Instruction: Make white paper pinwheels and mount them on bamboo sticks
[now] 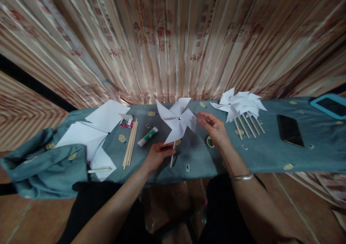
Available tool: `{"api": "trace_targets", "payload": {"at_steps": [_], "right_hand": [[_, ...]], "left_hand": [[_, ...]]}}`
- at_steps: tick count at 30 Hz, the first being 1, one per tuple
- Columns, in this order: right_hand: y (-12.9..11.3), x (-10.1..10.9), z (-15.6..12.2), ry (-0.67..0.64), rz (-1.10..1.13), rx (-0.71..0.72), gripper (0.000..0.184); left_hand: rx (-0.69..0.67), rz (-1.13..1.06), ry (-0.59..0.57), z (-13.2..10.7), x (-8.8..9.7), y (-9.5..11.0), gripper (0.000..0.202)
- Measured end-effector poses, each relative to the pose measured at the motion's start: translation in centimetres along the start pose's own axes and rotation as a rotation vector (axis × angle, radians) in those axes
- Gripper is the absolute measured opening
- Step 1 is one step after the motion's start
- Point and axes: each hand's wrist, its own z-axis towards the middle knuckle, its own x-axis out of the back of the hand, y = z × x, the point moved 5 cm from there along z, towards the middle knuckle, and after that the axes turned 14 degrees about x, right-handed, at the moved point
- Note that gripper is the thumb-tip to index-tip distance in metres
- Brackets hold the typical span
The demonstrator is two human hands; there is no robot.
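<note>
A white paper pinwheel (177, 120) with a shiny pin at its centre stands upright over the middle of the table, on a pale wooden stick. My left hand (158, 155) grips that stick just below the blades, thumb and fingers closed round it. Fingers stretched out, my right hand (212, 125) is at the right edge of the blades; whether its fingertips touch the paper I cannot tell. Left of the pinwheel lies a green and white glue stick (147, 137). Beyond my right hand, several similar pinwheels (240, 103) lie in a pile with their sticks toward me.
Several loose sticks (130, 143) lie beside a small box of pins (126, 122). White paper sheets (83, 137) and a white pen (100, 170) are at the left. A yellow-green ring (209, 142), a phone (290, 130) and a blue-framed device (331, 105) lie rightward. Curtains (173, 38) hang behind.
</note>
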Motion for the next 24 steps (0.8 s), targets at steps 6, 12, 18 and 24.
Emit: {"api": "trace_targets", "payload": {"at_steps": [6, 12, 18, 24], "right_hand": [[-0.3, -1.4, -0.5, -0.221, 0.06, -0.145, 0.046], [-0.5, -1.2, -0.8, -0.342, 0.03, -0.205, 0.04], [-0.6, -0.2, -0.5, -0.347, -0.012, -0.18, 0.036], [-0.9, -0.1, -0.6, -0.293, -0.014, -0.222, 0.037]], "left_hand": [[0.087, 0.041, -0.116, -0.8, -0.9, -1.5, 0.036], [0.103, 0.098, -0.134, -1.3, -1.1, -2.0, 0.033], [0.119, 0.082, -0.122, -1.3, -1.0, -2.0, 0.034], [0.06, 0.047, -0.065, -1.0, -0.5, -1.4, 0.037]]}}
